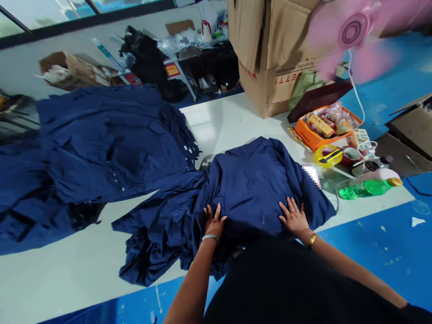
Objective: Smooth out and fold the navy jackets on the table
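A navy blue garment [253, 180] lies spread over the white table in front of me. My left hand [213, 221] rests on its near left part, fingers apart. On its near right part lies my right hand [294, 217], also with spread fingers. Neither hand grips the cloth. Crumpled navy cloth [162, 225] lies just left of my left hand and meets the garment. Farther left is a thick stack of navy garments [114, 139] with small white tags along its right side.
A large cardboard box [283, 81] stands behind the table [209, 126]. At the right are an orange box of snacks [308, 140], yellow tape [324, 157], a cutter, a green bottle [367, 189] and a pink fan [354, 31]. More navy cloth [23, 193] lies far left.
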The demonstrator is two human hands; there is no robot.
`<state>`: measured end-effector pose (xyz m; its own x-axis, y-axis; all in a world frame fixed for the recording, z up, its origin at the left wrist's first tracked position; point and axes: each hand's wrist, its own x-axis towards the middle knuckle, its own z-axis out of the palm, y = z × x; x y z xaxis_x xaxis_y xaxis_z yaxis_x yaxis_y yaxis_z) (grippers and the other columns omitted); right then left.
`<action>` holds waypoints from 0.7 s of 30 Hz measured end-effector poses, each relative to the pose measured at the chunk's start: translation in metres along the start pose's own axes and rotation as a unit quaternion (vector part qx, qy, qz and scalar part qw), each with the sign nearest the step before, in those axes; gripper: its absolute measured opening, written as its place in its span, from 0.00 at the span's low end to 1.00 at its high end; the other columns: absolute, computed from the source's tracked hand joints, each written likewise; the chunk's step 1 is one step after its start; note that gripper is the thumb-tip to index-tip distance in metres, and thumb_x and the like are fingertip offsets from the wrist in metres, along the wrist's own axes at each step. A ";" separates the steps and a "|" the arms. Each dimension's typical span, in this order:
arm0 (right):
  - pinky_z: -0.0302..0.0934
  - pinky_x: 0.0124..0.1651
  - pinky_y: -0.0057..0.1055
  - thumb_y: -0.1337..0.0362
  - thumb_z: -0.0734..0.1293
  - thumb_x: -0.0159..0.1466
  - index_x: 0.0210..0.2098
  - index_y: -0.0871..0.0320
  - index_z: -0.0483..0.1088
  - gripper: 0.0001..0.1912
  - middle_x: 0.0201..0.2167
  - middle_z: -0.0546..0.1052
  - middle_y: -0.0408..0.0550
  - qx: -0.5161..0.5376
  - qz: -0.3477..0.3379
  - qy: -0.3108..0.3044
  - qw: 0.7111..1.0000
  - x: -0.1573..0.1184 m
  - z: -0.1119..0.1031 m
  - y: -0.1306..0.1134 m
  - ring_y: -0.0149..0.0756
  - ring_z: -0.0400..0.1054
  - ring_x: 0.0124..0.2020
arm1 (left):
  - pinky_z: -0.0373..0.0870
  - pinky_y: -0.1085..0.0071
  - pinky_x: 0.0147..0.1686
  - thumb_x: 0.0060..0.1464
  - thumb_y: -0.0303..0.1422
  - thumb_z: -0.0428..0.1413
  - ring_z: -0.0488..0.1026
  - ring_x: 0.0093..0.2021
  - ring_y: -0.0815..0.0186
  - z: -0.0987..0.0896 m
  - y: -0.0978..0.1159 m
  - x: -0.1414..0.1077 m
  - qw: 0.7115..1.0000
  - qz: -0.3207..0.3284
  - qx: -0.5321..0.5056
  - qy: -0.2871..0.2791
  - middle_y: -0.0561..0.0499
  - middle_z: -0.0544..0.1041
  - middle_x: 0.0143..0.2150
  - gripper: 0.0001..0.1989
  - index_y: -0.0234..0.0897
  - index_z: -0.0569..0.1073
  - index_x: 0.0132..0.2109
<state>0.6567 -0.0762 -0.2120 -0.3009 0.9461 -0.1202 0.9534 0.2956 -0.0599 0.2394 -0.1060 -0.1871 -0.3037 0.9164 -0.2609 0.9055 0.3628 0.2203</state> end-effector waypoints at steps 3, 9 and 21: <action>0.35 0.75 0.72 0.52 0.58 0.77 0.78 0.48 0.56 0.32 0.80 0.47 0.60 0.002 0.008 -0.017 1.000 -0.013 0.000 -0.008 0.57 0.41 0.81 | 0.40 0.39 0.76 0.67 0.48 0.55 0.38 0.81 0.36 -0.001 -0.007 -0.011 0.999 -0.015 0.029 -0.006 0.36 0.43 0.83 0.34 0.45 0.64 0.76; 0.35 0.74 0.74 0.50 0.60 0.76 0.78 0.47 0.55 0.34 0.81 0.45 0.62 0.055 0.004 -0.061 0.997 -0.019 -0.007 -0.037 0.61 0.41 0.80 | 0.48 0.39 0.75 0.66 0.47 0.55 0.43 0.81 0.39 -0.011 -0.035 -0.024 0.996 -0.044 0.072 0.003 0.38 0.54 0.80 0.33 0.47 0.66 0.75; 0.36 0.77 0.66 0.50 0.64 0.75 0.78 0.48 0.55 0.35 0.81 0.45 0.60 0.108 -0.075 -0.108 0.985 -0.009 -0.028 -0.056 0.51 0.40 0.81 | 0.63 0.42 0.69 0.67 0.47 0.51 0.56 0.77 0.38 -0.060 -0.058 -0.019 0.991 -0.052 0.119 -0.041 0.33 0.62 0.77 0.33 0.45 0.65 0.75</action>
<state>0.6061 -0.0973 -0.1798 -0.4585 0.8362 -0.3008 0.8779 0.3735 -0.2997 0.1745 -0.1344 -0.1387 -0.3824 0.8556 -0.3490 0.9180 0.3948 -0.0379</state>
